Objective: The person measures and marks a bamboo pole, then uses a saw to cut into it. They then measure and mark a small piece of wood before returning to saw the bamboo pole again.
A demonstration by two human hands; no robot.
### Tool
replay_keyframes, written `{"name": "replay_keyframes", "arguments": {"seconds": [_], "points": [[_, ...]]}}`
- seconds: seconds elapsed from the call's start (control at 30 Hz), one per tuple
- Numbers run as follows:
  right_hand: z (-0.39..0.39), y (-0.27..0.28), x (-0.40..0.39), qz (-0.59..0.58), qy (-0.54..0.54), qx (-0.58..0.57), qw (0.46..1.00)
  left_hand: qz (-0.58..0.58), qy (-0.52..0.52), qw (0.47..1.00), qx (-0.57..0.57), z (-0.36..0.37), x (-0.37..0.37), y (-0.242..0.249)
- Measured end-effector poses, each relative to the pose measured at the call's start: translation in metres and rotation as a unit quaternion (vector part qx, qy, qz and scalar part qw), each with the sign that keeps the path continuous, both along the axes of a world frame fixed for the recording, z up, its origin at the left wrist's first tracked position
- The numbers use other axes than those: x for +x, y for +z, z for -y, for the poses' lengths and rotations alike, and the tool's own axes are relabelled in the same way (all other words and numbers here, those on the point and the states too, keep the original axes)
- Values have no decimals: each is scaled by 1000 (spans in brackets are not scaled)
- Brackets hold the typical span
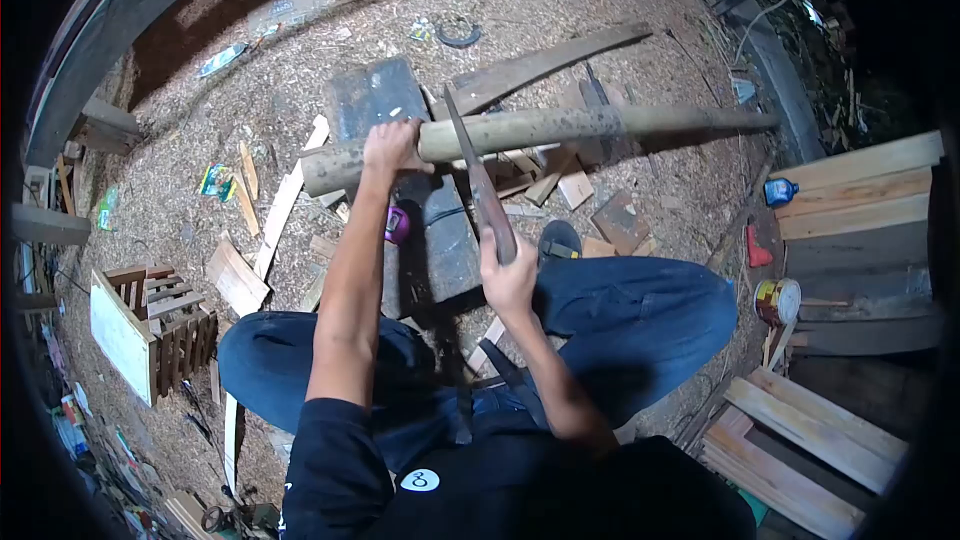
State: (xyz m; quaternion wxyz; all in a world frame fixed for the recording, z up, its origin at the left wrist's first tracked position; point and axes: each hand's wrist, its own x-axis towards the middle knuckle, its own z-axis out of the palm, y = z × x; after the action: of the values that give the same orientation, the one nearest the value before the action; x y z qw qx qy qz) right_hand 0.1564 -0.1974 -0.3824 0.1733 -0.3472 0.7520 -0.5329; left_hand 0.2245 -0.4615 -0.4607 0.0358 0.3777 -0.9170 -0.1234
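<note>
A long round wooden pole (545,130) lies crosswise in front of me over a dark, worn plank (440,225). My left hand (392,147) is closed over the pole near its thick left end. In my right hand (508,278) is a handsaw (487,195), its narrow, tapering blade pointing away from me. The blade crosses the pole just right of my left hand, and its tip reaches past the far side. Below the pole, close to my left forearm, sits a round purple object (397,225).
Wood offcuts (575,188) and shavings cover the ground. A long board (550,65) lies beyond the pole. To the left stands a slatted wooden crate (170,325). On the right are stacked planks (860,185), a tin can (777,301) and a blue bottle (780,192).
</note>
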Motion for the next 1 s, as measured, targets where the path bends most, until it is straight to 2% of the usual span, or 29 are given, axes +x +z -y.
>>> {"name": "replay_keyframes", "arguments": {"seconds": [0.03,0.1,0.2,0.27,0.3,0.37,0.47,0.5,0.53,0.6,0.7,0.8,0.83,0.9,0.97,1.0], "points": [[10,4,-5,-6,8,-3,1000,-27,-10,999,-27,1,0,-2],[36,0,-23,-41,-10,-42,998,12,-10,1000,15,-6,-2,-1],[54,-6,-28,26,23,-1,999,2,2,1000,15,-22,2,9],[42,-11,-17,-55,14,-44,997,-2,-3,1000,24,-15,2,2],[19,5,-9,-30,22,10,999,-9,-10,999,33,-12,1,-1],[-18,12,-2,-36,33,-35,998,0,-9,999,34,-11,-2,-2],[6,8,-19,-19,19,7,1000,5,1,1000,6,-23,1,0],[32,-4,-26,-32,18,-19,999,9,1,1000,5,-24,-1,1],[53,-9,-28,20,25,5,999,11,3,1000,2,-24,-1,3],[63,-15,-25,-11,6,-21,1000,20,-3,1000,6,-22,-2,10],[25,0,-22,-79,24,15,996,19,6,1000,-10,-28,-2,7],[-20,6,-10,-2,21,-38,999,22,-1,1000,5,-16,-4,1],[-12,5,-12,-25,10,-45,999,27,-2,999,26,-16,-3,2],[24,-4,-23,-58,1,13,998,17,2,1000,18,-17,-5,0],[59,-13,-27,2,4,-15,1000,-19,-11,1000,4,-23,0,1],[60,-13,-23,-10,9,-9,1000,-14,-9,1000,4,-26,4,0]]}}
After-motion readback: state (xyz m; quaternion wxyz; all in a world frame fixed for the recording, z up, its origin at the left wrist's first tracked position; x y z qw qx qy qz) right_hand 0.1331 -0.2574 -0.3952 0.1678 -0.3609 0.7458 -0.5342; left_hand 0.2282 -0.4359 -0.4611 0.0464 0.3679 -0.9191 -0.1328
